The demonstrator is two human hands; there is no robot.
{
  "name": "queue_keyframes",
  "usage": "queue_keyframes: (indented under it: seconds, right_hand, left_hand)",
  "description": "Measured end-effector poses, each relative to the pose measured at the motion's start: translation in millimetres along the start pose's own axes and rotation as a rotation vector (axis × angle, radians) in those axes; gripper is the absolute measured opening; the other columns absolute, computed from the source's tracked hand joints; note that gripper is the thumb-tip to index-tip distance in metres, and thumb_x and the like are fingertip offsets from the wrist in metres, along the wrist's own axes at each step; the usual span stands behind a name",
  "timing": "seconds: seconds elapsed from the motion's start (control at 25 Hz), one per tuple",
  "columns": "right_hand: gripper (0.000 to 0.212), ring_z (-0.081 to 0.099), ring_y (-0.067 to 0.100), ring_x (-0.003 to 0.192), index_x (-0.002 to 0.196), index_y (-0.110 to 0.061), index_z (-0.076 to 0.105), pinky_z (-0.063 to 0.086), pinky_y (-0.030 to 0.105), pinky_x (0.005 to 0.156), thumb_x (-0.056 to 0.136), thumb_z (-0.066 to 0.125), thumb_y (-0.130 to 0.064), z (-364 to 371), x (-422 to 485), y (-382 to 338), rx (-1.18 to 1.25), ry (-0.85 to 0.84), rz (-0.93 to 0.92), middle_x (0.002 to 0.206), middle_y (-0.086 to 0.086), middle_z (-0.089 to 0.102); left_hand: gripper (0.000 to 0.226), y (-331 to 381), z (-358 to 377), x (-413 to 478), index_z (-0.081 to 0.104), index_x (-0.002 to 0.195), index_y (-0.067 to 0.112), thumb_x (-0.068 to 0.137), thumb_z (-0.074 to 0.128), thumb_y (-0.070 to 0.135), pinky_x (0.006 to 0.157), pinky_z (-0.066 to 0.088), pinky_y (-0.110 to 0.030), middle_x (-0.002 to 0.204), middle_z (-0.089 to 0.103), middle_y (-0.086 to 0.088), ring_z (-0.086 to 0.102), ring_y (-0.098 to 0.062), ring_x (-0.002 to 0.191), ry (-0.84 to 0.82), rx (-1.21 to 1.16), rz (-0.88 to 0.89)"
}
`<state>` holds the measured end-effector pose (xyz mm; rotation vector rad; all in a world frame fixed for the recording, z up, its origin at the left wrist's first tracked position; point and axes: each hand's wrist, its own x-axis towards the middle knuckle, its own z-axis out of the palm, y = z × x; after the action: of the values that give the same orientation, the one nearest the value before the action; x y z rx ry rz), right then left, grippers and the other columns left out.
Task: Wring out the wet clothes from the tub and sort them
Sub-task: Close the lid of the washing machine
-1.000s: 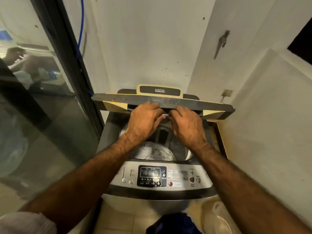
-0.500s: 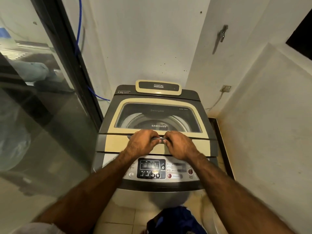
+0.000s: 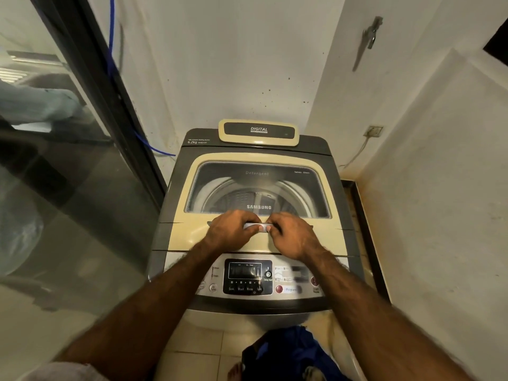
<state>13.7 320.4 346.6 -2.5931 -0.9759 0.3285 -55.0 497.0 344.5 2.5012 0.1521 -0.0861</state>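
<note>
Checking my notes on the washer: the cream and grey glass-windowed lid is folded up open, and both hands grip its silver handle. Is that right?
Not quite. The head view shows the cream and grey glass-windowed lid lying flat and closed, not folded up. The left hand and right hand do grip its silver handle.

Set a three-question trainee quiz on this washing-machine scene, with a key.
1. True or false: the washer lid is folded up, open.
2. The left hand and right hand both grip: A) the lid handle; B) the control panel; C) the blue hose.
3. Fill in: the cloth bundle on the floor is ____ in colour.
Key: 1 false; 2 A; 3 blue.
</note>
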Motion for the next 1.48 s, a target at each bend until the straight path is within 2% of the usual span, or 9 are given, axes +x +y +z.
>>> queue_keyframes:
  seconds: [0.12, 0.28, 0.36, 0.44, 0.56, 0.76, 1.04, 1.32, 1.48]
  right_hand:
    - [0.021, 0.057, 0.020, 0.100, 0.108, -0.024, 0.069, 0.047, 0.035, 0.084, 0.097, 0.055, -0.037, 5, 0, 3, 0.040, 0.066, 0.019, 0.102, -0.002, 0.061]
    - [0.041, 0.041, 0.024, 0.139, 0.135, -0.025, 0.062, 0.040, 0.046, 0.113, 0.097, 0.057, -0.040, 32, -47, 21, 0.058, 0.383, 0.238, 0.150, 0.005, 0.046]
    - [0.053, 0.031, 0.027, 0.149, 0.148, -0.023, 0.049, 0.039, 0.054, 0.116, 0.100, 0.053, -0.044, 45, -91, 39, 0.145, 0.446, 0.432, 0.164, 0.003, 0.031]
    - [0.061, 0.023, 0.025, 0.154, 0.153, -0.021, 0.042, 0.036, 0.057, 0.117, 0.099, 0.047, -0.049, 51, -122, 59, 0.150, 0.395, 0.480, 0.168, -0.001, 0.023]
    - [0.058, 0.014, 0.016, 0.156, 0.154, -0.023, 0.040, 0.032, 0.054, 0.121, 0.100, 0.058, -0.032, 42, -136, 77, 0.224, 0.304, 0.393, 0.168, -0.008, 0.019]
    - [0.066, 0.012, 0.013, 0.156, 0.154, -0.025, 0.038, 0.034, 0.054, 0.120, 0.095, 0.068, -0.023, 28, -141, 88, 0.318, 0.228, 0.356, 0.167, -0.011, 0.018]
    - [0.072, 0.010, 0.013, 0.156, 0.155, -0.029, 0.035, 0.035, 0.055, 0.119, 0.094, 0.070, -0.019, 26, -140, 91, 0.327, 0.173, 0.379, 0.167, -0.015, 0.014]
    - [0.070, 0.015, 0.016, 0.156, 0.152, -0.025, 0.043, 0.042, 0.053, 0.115, 0.090, 0.075, -0.020, 18, -132, 83, 0.261, 0.148, 0.458, 0.168, -0.011, 0.018]
    - [0.071, 0.010, 0.017, 0.157, 0.154, -0.024, 0.038, 0.025, 0.050, 0.124, 0.092, 0.072, -0.026, 19, -131, 76, 0.228, 0.142, 0.442, 0.169, -0.009, 0.012]
  left_hand:
    - [0.040, -6, 2, 4, 0.072, 0.101, 0.030, 0.088, 0.055, 0.064, 0.065, 0.051, -0.029, 0.086, 0.069, 0.015, 0.062, -0.008, 0.076, -0.005, 0.013, 0.008]
    - [0.029, -12, 5, 3, 0.070, 0.105, 0.032, 0.092, 0.055, 0.053, 0.072, 0.053, -0.031, 0.093, 0.070, 0.014, 0.064, -0.010, 0.084, 0.028, 0.036, 0.023]
    - [0.030, -14, 7, 2, 0.069, 0.106, 0.034, 0.090, 0.054, 0.055, 0.073, 0.054, -0.032, 0.095, 0.071, 0.015, 0.064, -0.009, 0.084, 0.059, 0.030, 0.041]
    - [0.028, -14, 7, 0, 0.069, 0.107, 0.035, 0.091, 0.056, 0.054, 0.072, 0.055, -0.032, 0.094, 0.071, 0.015, 0.065, -0.009, 0.083, 0.078, 0.023, 0.051]
    - [0.026, -13, 5, 0, 0.068, 0.108, 0.036, 0.087, 0.065, 0.051, 0.069, 0.049, -0.028, 0.095, 0.069, 0.016, 0.062, -0.009, 0.083, 0.062, 0.053, 0.076]
    - [0.043, -17, 12, -4, 0.062, 0.119, 0.032, 0.082, 0.073, 0.049, 0.082, 0.051, -0.034, 0.110, 0.068, 0.007, 0.060, -0.012, 0.095, 0.036, 0.076, 0.130]
    - [0.044, -13, 16, -11, 0.065, 0.119, 0.030, 0.079, 0.076, 0.047, 0.089, 0.052, -0.039, 0.109, 0.071, 0.006, 0.063, -0.012, 0.094, 0.148, 0.068, 0.158]
    - [0.051, -14, 39, -26, 0.057, 0.130, 0.029, 0.085, 0.066, 0.053, 0.100, 0.038, -0.042, 0.117, 0.063, 0.004, 0.055, -0.018, 0.107, 0.298, 0.208, 0.088]
    - [0.053, -15, 42, -29, 0.055, 0.131, 0.030, 0.086, 0.054, 0.059, 0.100, 0.036, -0.041, 0.117, 0.061, 0.004, 0.053, -0.018, 0.106, 0.307, 0.202, 0.093]
